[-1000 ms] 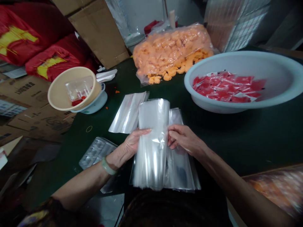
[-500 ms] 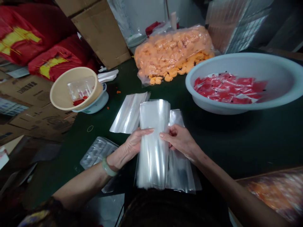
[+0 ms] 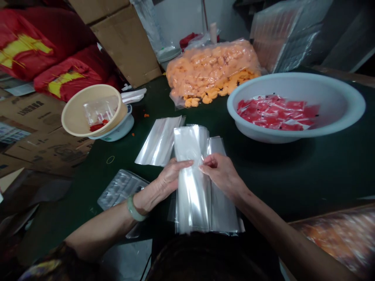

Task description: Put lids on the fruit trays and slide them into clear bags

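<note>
Both hands hold a stack of clear plastic bags [image 3: 191, 187] upright over the dark green table [image 3: 293, 175]. My left hand [image 3: 165, 181] grips the stack from the left, fingers closed across its front. From the right my right hand [image 3: 221, 173] pinches the top bag, its fingertips almost meeting the left ones. More clear bags [image 3: 159, 140] lie flat just beyond the stack.
A white basin [image 3: 336, 105] with red sachets [image 3: 275, 115] sits at the right. A bag of orange pieces [image 3: 211, 70] lies behind. At the left stands a cream bowl [image 3: 73, 113] on a scale, with cardboard boxes [image 3: 125, 43] and red bags [image 3: 61, 78] around. Plastic trays [image 3: 121, 187] lie by my left wrist.
My right fingers have slid left across the stack toward my left fingertips. The front bags have drawn in narrower. The view has shifted slightly.
</note>
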Motion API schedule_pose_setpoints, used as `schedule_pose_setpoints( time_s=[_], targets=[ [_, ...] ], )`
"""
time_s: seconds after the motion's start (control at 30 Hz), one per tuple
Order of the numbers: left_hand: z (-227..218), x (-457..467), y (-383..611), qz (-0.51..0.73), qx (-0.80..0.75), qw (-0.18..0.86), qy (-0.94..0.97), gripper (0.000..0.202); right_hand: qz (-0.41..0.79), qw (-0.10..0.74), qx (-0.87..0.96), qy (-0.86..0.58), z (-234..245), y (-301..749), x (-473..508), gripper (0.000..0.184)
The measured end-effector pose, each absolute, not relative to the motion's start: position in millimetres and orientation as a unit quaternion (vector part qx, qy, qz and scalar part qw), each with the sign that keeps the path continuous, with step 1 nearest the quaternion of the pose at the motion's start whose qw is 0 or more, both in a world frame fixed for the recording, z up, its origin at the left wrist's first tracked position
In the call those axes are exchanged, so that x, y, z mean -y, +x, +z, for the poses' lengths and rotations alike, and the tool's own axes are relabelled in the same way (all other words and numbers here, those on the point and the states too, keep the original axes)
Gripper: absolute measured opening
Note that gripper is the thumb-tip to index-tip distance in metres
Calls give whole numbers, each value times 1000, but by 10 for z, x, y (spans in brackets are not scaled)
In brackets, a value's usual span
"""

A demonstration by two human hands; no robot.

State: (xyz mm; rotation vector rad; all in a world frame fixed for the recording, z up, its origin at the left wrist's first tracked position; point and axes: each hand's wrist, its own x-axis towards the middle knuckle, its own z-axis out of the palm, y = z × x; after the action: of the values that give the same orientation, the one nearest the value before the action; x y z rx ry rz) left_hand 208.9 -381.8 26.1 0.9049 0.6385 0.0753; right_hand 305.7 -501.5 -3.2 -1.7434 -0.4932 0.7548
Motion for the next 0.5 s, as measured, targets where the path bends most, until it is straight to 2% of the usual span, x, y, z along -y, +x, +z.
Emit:
schedule_pose_setpoints(
  time_s=[0.1, 0.2, 0.27, 0.4, 0.5],
  targets=[
    [253, 3828, 2083, 39, -297, 847, 440, 32, 303, 572, 202, -735, -50, 3026, 5011, 23],
    [258, 3847, 2094, 39, -301, 838, 455, 32, 282, 574, 183, -747, -18, 3010, 5005, 46],
    [256, 3858, 2104, 46, -310, 829, 464, 30, 294, 574, 164, -747, 27, 3011, 4999, 53],
    [235, 3876, 2119, 61, -342, 810, 473, 28, 362, 589, 147, -708, 94, 3035, 4995, 37],
    [216, 3871, 2110, 57, -346, 811, 469, 28, 347, 602, 143, -705, 85, 3054, 4997, 27]
  ],
)
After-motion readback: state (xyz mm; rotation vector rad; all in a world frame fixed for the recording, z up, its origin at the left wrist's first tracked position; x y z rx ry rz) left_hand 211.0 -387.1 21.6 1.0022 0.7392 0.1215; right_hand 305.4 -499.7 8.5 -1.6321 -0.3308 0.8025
